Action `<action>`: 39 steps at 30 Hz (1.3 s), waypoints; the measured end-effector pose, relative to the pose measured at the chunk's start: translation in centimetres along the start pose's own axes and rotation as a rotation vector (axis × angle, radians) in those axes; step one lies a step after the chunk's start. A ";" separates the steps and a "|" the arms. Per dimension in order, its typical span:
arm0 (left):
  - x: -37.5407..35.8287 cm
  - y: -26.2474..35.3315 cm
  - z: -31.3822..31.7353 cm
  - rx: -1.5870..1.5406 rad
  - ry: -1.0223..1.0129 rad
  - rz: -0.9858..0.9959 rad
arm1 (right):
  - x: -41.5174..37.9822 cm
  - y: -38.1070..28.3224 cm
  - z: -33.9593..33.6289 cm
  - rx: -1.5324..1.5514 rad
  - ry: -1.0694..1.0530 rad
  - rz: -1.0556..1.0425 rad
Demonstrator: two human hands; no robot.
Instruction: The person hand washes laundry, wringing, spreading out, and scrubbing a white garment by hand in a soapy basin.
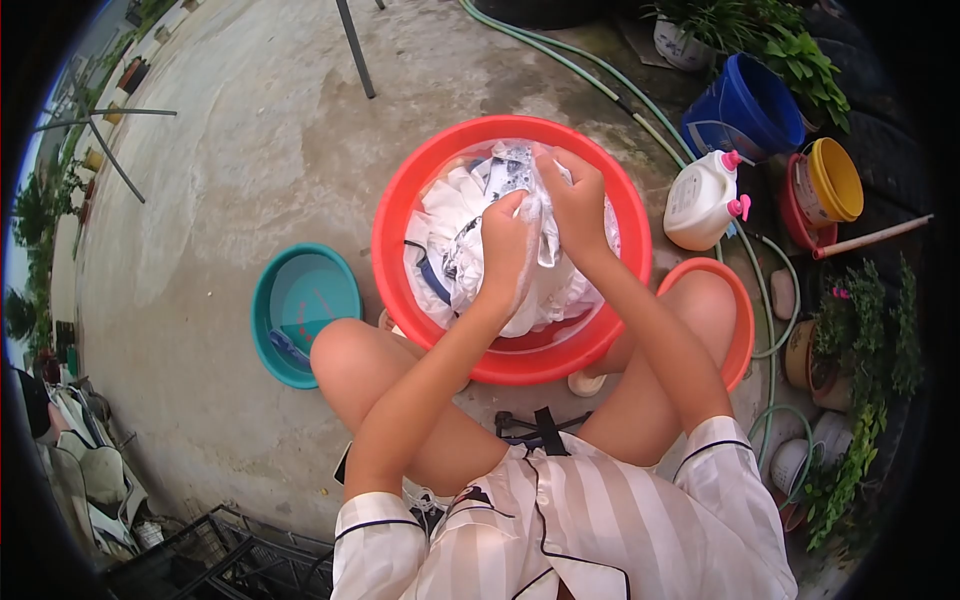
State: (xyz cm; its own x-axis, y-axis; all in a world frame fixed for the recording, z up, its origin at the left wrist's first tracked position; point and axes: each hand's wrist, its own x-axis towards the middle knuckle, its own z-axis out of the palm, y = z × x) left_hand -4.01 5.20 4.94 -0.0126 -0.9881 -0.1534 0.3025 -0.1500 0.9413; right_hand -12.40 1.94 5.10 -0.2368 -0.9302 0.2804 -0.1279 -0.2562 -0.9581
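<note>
A large red basin point(400, 200) stands on the ground between my knees, filled with wet white clothes point(455, 215), some with dark prints and dark blue trim. Above the basin, my left hand point(507, 245) is closed on a piece of white garment point(512, 172) with a black-and-grey print. Close on its right, my right hand point(575, 200) grips the same cloth, fingers curled round it. Wet, sudsy fabric hangs between the two hands into the pile. The fingertips are partly hidden by the cloth.
At left sits a teal basin point(262, 330) holding water and a dark blue item. To the right are a white detergent jug point(700, 200) with pink caps, an orange-red basin point(742, 320), a blue bucket point(745, 110), a yellow bucket point(835, 180), a green hose point(600, 85) and potted plants.
</note>
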 end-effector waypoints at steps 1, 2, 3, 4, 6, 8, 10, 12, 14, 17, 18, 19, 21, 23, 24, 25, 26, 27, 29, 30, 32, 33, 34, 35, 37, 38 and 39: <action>0.4 -0.6 -0.2 -0.020 0.010 -0.003 | -0.3 -0.3 0.0 -0.065 -0.034 -0.041; 0.7 -1.0 -0.4 -0.039 0.022 -0.005 | -1.0 -0.7 -0.1 -0.129 -0.070 -0.083; 0.8 -0.8 -0.6 -0.152 0.018 -0.007 | -1.6 -1.1 -0.1 -0.193 -0.106 -0.124; 0.9 -0.4 -0.8 -0.265 0.013 -0.010 | -2.3 -1.2 0.1 -0.213 -0.148 -0.235; 1.4 -0.3 -1.4 -0.327 -0.005 0.010 | -3.4 -1.3 0.5 -0.251 -0.231 -0.456; 1.9 -0.9 -2.0 -0.223 -0.029 0.057 | -3.4 -1.6 0.4 -0.283 -0.245 -0.414; 1.5 -0.7 -1.1 -0.142 0.025 0.075 | -2.5 -1.6 0.3 -0.246 -0.183 -0.253; 0.9 -0.4 -0.3 -0.014 0.035 0.081 | -0.8 -0.9 -0.3 -0.124 -0.099 -0.090; 0.1 0.1 0.2 0.166 0.002 0.073 | 0.3 -0.2 -0.4 -0.027 -0.043 -0.011; 0.3 -0.3 0.2 0.159 0.008 0.107 | 0.5 -0.1 -0.6 -0.025 -0.040 -0.032; 0.7 -0.6 -0.2 0.160 0.008 0.106 | -0.2 -0.5 -0.6 -0.090 -0.069 -0.047; 1.1 -0.9 -0.6 0.066 0.027 0.112 | -0.9 -0.9 -0.4 -0.154 -0.098 -0.061; 2.1 -1.3 -1.3 -0.124 0.065 0.122 | -2.4 -1.4 -0.1 -0.239 -0.195 -0.268; 3.0 -1.8 -2.5 0.150 -0.001 0.309 | -3.4 -1.5 0.4 -0.292 -0.258 -0.422; 3.0 -1.1 -2.6 0.287 -0.034 0.402 | -3.3 -1.5 0.3 -0.300 -0.248 -0.367; 2.3 -0.8 -1.8 0.181 0.007 0.336 | -2.9 -1.6 0.2 -0.308 -0.238 -0.311; 1.6 -0.5 -1.1 0.070 0.053 0.275 | -2.5 -1.7 0.0 -0.316 -0.227 -0.256; 1.4 -0.2 -0.6 0.055 0.046 0.179 | -1.9 -1.7 -0.1 -0.230 -0.182 -0.161; 1.0 -0.6 0.0 0.125 0.043 0.119 | -0.3 -1.4 -0.5 -0.057 -0.091 0.027; 0.5 -0.5 0.0 0.180 -0.007 0.116 | 0.2 -0.9 -0.7 -0.010 -0.078 0.064; -0.4 0.0 -0.1 0.291 -0.108 0.111 | 0.9 0.2 -0.9 0.083 -0.053 0.136; -0.3 0.0 -0.3 0.315 -0.117 0.136 | 0.6 -0.2 -0.6 0.084 -0.023 0.102; -0.1 -0.2 -0.3 0.243 -0.076 0.137 | 0.1 -0.6 -0.6 0.049 -0.039 0.086; 0.2 -0.2 -0.3 0.171 -0.034 0.137 | -0.5 -1.2 -0.6 0.016 -0.055 0.070; 0.5 0.4 -0.5 0.061 0.009 0.067 | -1.7 -1.1 -0.1 -0.064 -0.078 -0.044; 0.7 0.4 -0.8 -0.079 0.007 0.032 | -2.5 -1.2 0.2 -0.117 -0.122 -0.162; 1.2 0.3 -1.2 -0.218 0.006 -0.004 | -3.4 -1.4 0.5 -0.169 -0.165 -0.280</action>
State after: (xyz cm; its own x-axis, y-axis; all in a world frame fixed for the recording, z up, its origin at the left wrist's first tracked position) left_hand -2.81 4.01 4.73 -0.0090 -0.9873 -0.1589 0.5013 -0.1419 0.8536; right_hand -10.97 5.32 5.49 -0.0135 -0.8633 0.5045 -0.3262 -0.4732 -0.8184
